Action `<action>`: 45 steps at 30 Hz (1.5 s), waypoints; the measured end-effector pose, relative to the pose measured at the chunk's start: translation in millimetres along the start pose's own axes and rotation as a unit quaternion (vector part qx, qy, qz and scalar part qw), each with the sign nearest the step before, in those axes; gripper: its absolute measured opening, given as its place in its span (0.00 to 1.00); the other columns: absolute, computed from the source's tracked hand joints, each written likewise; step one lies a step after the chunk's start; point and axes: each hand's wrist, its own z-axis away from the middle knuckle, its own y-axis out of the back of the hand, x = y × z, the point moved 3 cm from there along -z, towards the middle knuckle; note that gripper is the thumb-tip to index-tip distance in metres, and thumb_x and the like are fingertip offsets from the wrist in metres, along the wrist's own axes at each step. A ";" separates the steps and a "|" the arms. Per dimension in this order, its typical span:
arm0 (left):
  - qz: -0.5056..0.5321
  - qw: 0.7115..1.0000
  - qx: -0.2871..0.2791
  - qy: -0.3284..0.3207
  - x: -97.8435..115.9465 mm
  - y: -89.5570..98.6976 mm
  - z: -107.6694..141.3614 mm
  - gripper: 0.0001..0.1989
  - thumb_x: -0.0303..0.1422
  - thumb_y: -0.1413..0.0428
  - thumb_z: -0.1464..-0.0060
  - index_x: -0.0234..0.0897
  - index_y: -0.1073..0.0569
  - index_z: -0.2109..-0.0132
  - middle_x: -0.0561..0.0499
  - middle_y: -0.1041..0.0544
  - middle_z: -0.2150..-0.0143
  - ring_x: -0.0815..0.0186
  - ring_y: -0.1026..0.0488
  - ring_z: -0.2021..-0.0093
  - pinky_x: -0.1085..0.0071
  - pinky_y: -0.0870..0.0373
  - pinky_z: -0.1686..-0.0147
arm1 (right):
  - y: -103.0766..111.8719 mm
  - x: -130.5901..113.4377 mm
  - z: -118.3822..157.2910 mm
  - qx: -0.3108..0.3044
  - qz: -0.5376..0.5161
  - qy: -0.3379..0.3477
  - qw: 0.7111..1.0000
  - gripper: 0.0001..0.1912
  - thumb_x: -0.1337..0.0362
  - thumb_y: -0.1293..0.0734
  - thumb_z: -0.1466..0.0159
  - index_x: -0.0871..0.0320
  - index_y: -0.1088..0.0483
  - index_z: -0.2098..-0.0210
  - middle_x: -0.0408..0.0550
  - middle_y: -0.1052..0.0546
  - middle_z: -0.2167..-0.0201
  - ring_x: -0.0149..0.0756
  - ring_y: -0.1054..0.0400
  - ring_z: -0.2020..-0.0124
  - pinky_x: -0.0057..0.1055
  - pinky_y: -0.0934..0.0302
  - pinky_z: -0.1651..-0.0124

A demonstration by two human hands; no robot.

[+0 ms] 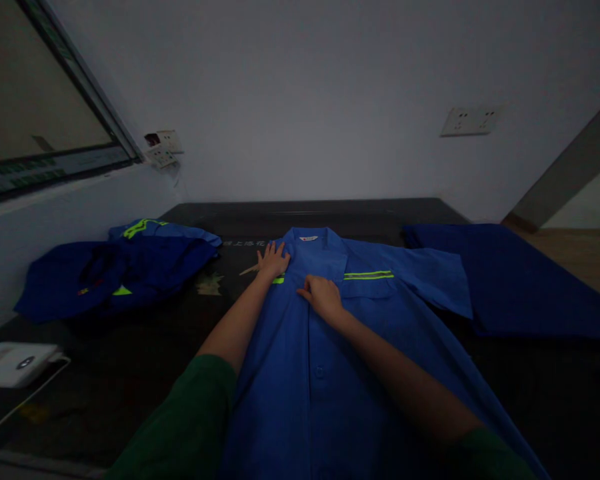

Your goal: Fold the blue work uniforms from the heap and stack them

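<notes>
A blue short-sleeved shirt point(370, 347) with yellow-green reflective stripes lies front side up on the dark table point(220, 220), its collar toward the wall. Its right-hand sleeve is spread out, while the left-hand sleeve does not show. My left hand point(273, 262) rests on the shirt's left shoulder beside the collar, fingers spread, holding nothing. Below the collar, at the front placket, my right hand point(323, 298) has its fingers curled together against the fabric; whatever they pinch is too small to make out.
Crumpled blue clothing point(145, 267) lies at the left. A folded dark blue cloth point(520, 280) is on the right, partly beside the sleeve. A white device point(17, 363) with a cable sits near the left edge. Behind the table stands a wall point(305, 100) with sockets.
</notes>
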 end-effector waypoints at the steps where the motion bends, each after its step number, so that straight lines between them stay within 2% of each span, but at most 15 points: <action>1: -0.001 1.000 -0.001 0.002 -0.1 0.5 0.3 0.31 0.45 0.63 0.38 0.43 0.51 0.30 0.47 0.56 0.28 0.55 0.61 0.29 0.43 0.66 0.34 | -0.4 -0.2 0.6 0.010 -0.002 0.001 1.000 0.09 0.58 0.34 0.35 0.57 0.30 0.60 0.49 0.21 0.61 0.40 0.27 0.57 0.31 0.40 0.59; 9: 0.008 0.999 0.032 -0.001 -2.2 -1.9 1.3 0.31 0.45 0.63 0.38 0.44 0.49 0.31 0.48 0.53 0.28 0.55 0.59 0.29 0.44 0.63 0.34 | -3.5 3.6 1.6 0.020 -0.013 0.026 0.999 0.07 0.59 0.35 0.34 0.57 0.31 0.63 0.48 0.23 0.62 0.38 0.29 0.58 0.30 0.41 0.59; 13: 0.020 0.995 0.093 -0.004 1.0 5.4 10.2 0.29 0.43 0.62 0.37 0.38 0.44 0.33 0.42 0.45 0.31 0.52 0.51 0.31 0.45 0.58 0.35 | -4.3 8.7 0.0 0.000 -0.027 0.045 0.999 0.06 0.61 0.34 0.35 0.58 0.31 0.64 0.48 0.23 0.63 0.36 0.29 0.60 0.29 0.42 0.61; 15: 0.016 0.986 0.159 -0.039 6.3 16.7 18.7 0.27 0.40 0.61 0.36 0.35 0.39 0.35 0.40 0.40 0.34 0.52 0.45 0.34 0.46 0.58 0.34 | -5.2 9.8 -1.1 -0.004 -0.020 0.054 0.998 0.06 0.61 0.34 0.35 0.58 0.31 0.64 0.48 0.24 0.63 0.36 0.30 0.60 0.29 0.42 0.60; 17: 0.007 0.971 0.211 -0.111 13.8 29.8 29.9 0.23 0.35 0.60 0.37 0.35 0.35 0.39 0.41 0.35 0.37 0.54 0.41 0.36 0.49 0.61 0.33 | -5.7 9.8 -1.4 -0.004 -0.014 0.065 0.998 0.07 0.61 0.34 0.35 0.59 0.30 0.63 0.49 0.24 0.63 0.37 0.30 0.60 0.29 0.42 0.59; 19: 0.003 0.959 0.222 -0.176 19.2 40.0 43.5 0.21 0.31 0.58 0.38 0.36 0.32 0.42 0.43 0.31 0.41 0.56 0.39 0.39 0.52 0.62 0.33 | -4.3 9.0 0.5 0.000 -0.016 0.073 0.997 0.07 0.61 0.34 0.35 0.60 0.30 0.62 0.49 0.25 0.62 0.37 0.31 0.59 0.30 0.41 0.57; 22: 0.012 0.962 0.177 -0.209 17.7 43.7 69.3 0.19 0.27 0.56 0.41 0.36 0.30 0.45 0.42 0.29 0.45 0.56 0.36 0.41 0.56 0.50 0.35 | 4.2 5.0 9.8 0.044 -0.019 0.081 0.996 0.07 0.63 0.36 0.34 0.60 0.30 0.59 0.52 0.26 0.59 0.39 0.33 0.56 0.32 0.41 0.54; 25: 0.032 0.970 0.092 -0.224 6.4 31.1 104.4 0.20 0.30 0.54 0.40 0.34 0.32 0.42 0.41 0.30 0.43 0.55 0.37 0.40 0.58 0.43 0.38 | 12.2 -3.7 25.4 0.081 0.006 0.142 0.986 0.09 0.64 0.36 0.34 0.59 0.29 0.56 0.54 0.28 0.53 0.42 0.36 0.51 0.35 0.42 0.51; 28: 0.027 0.973 0.037 -0.224 -10.1 14.6 138.7 0.24 0.36 0.55 0.37 0.34 0.38 0.36 0.40 0.38 0.35 0.53 0.45 0.34 0.54 0.49 0.36 | 8.4 -8.1 39.2 0.038 0.043 0.217 0.974 0.09 0.66 0.37 0.34 0.59 0.27 0.57 0.54 0.27 0.53 0.44 0.35 0.51 0.37 0.42 0.51; 31: 0.004 0.972 0.013 -0.236 -23.4 8.0 156.1 0.26 0.39 0.57 0.35 0.41 0.46 0.32 0.44 0.48 0.30 0.54 0.53 0.30 0.51 0.55 0.34 | 0.6 -2.2 45.2 0.004 0.042 0.223 0.974 0.10 0.66 0.38 0.33 0.59 0.25 0.58 0.55 0.25 0.55 0.43 0.34 0.51 0.37 0.42 0.49; 34: -0.019 0.969 -0.002 -0.246 -30.2 14.6 156.0 0.26 0.40 0.58 0.35 0.47 0.47 0.32 0.48 0.50 0.29 0.56 0.55 0.30 0.49 0.59 0.34 | -1.3 2.7 46.8 0.005 0.029 0.215 0.976 0.11 0.66 0.39 0.33 0.59 0.25 0.57 0.54 0.25 0.53 0.42 0.34 0.50 0.36 0.42 0.48; 38: -0.033 0.969 0.062 -0.236 -30.6 39.7 167.0 0.27 0.39 0.54 0.36 0.39 0.44 0.33 0.42 0.46 0.30 0.54 0.54 0.30 0.49 0.65 0.33 | 8.1 -1.7 43.8 -0.006 0.033 0.205 0.978 0.10 0.67 0.37 0.34 0.60 0.24 0.60 0.53 0.24 0.58 0.41 0.33 0.53 0.34 0.41 0.50; 40: -0.021 0.969 0.076 -0.233 -29.2 50.3 191.4 0.26 0.38 0.53 0.37 0.36 0.42 0.34 0.40 0.43 0.32 0.54 0.50 0.31 0.49 0.63 0.33 | 15.1 -7.6 35.5 0.002 0.021 0.191 0.981 0.10 0.66 0.37 0.34 0.59 0.24 0.61 0.53 0.23 0.60 0.42 0.34 0.54 0.34 0.41 0.50; 43: 0.013 0.967 0.020 -0.255 -25.2 51.5 248.6 0.25 0.40 0.53 0.37 0.38 0.39 0.35 0.41 0.37 0.35 0.54 0.44 0.33 0.50 0.52 0.34 | 19.9 -21.3 9.9 0.038 -0.021 0.173 0.984 0.12 0.66 0.39 0.33 0.60 0.25 0.55 0.54 0.25 0.55 0.41 0.35 0.50 0.33 0.42 0.47; 45: 0.029 0.962 -0.001 -0.272 -20.6 45.1 288.4 0.27 0.42 0.52 0.37 0.39 0.41 0.35 0.41 0.39 0.34 0.54 0.46 0.32 0.52 0.49 0.35 | 13.8 -34.6 -14.5 0.034 -0.030 0.170 0.984 0.15 0.67 0.40 0.33 0.62 0.27 0.51 0.56 0.27 0.50 0.41 0.35 0.47 0.32 0.43 0.45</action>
